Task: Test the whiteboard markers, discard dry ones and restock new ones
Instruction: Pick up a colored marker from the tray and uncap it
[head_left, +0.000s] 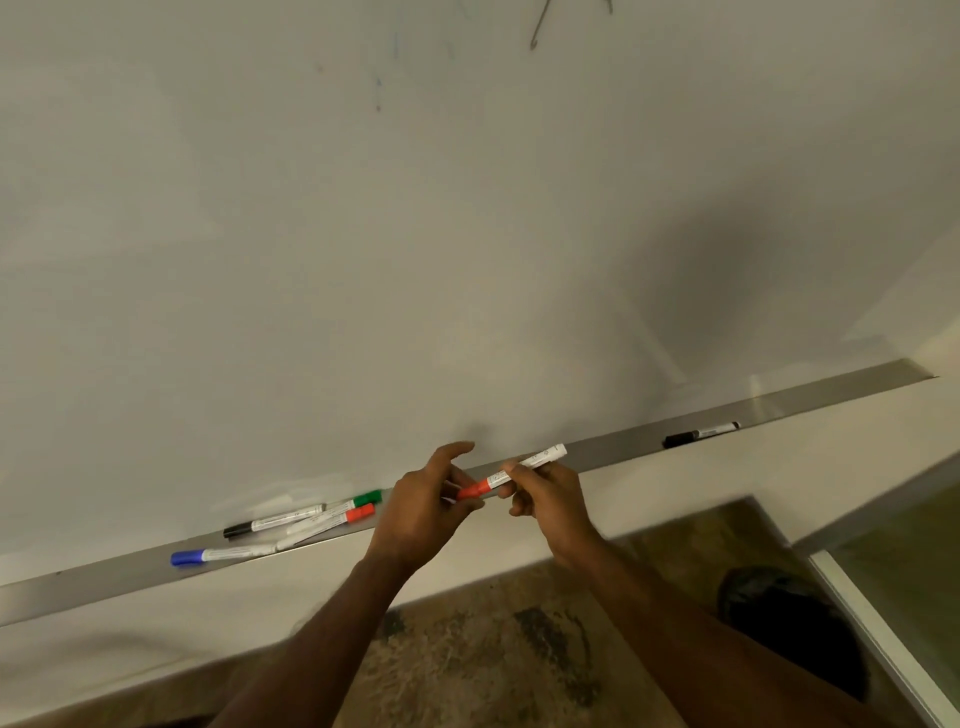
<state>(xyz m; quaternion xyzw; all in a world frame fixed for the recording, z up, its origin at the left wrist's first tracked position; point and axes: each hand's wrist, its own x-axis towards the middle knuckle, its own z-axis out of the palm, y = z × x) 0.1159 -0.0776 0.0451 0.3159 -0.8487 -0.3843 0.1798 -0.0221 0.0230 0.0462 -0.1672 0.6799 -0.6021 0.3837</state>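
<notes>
From my remote seat, the whiteboard (363, 234) fills most of the head view. It is pale, with faint blue smears (379, 93) near the top and a dark stroke (540, 26) at the upper edge. Below it a long metal tray (93, 582) runs slantwise from lower left to upper right. Under the tray I see a strip of light wall (675, 493), then mottled brown floor (493, 665). A dark shape (789, 623) lies on the floor at the right; I cannot tell what it is.

Both forearms reach up from the bottom edge and meet in front of the tray at mid-frame. The left grip (423, 512) pinches the red cap end of the held red marker (511, 473) with its thumb and lower fingers, and its forefinger is lifted free. The right grip (550, 499) is curled round the same marker's white barrel, whose bare end points up and right. The marker is held just in front of the tray, and I cannot tell whether it touches it.

To the left, four markers lie close together on the tray: the black marker (275, 521), green marker (358, 501) and second red marker (343, 517) in a bunch, and the blue marker (223, 554) lowest and furthest left. Well apart to the right, a lone black marker (701, 434) lies on the tray.
</notes>
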